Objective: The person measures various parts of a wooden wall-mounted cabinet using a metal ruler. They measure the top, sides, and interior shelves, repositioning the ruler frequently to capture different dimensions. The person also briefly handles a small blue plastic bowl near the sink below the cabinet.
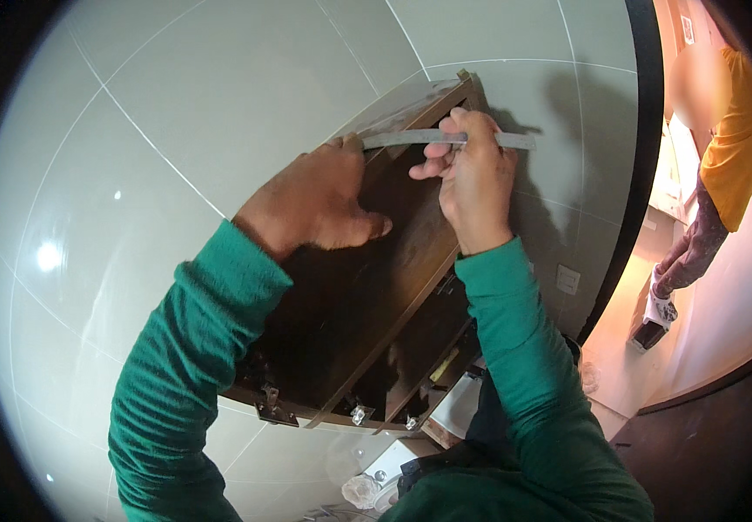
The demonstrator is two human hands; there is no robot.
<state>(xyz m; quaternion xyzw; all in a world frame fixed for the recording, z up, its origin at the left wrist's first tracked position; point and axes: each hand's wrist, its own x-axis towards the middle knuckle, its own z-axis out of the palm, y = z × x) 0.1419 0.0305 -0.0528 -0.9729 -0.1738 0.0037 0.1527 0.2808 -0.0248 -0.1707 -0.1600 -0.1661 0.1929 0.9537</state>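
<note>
A brown wooden cabinet (pixel 354 287) with an open front and metal hinges stands against the tiled wall, and I lean over it. My right hand (pixel 478 178) pinches a thin, flat grey strip (pixel 411 137), which looks like a steel ruler, between thumb and fingers. The strip lies crosswise over the cabinet's far end, and its right end sticks out past my hand. My left hand (pixel 311 196) rests on the cabinet's left edge with its thumb spread. Its index fingertip meets the strip's left end; the other fingertips are hidden.
Pale tiled wall (pixel 158 96) encloses the cabinet on the left and far side. A wall switch (pixel 567 278) sits right of my right forearm. Below are a white toilet (pixel 393 461) and a plastic-wrapped item (pixel 360 491). Beyond the dark door frame (pixel 641 174) stands a person in a yellow top (pixel 733 143).
</note>
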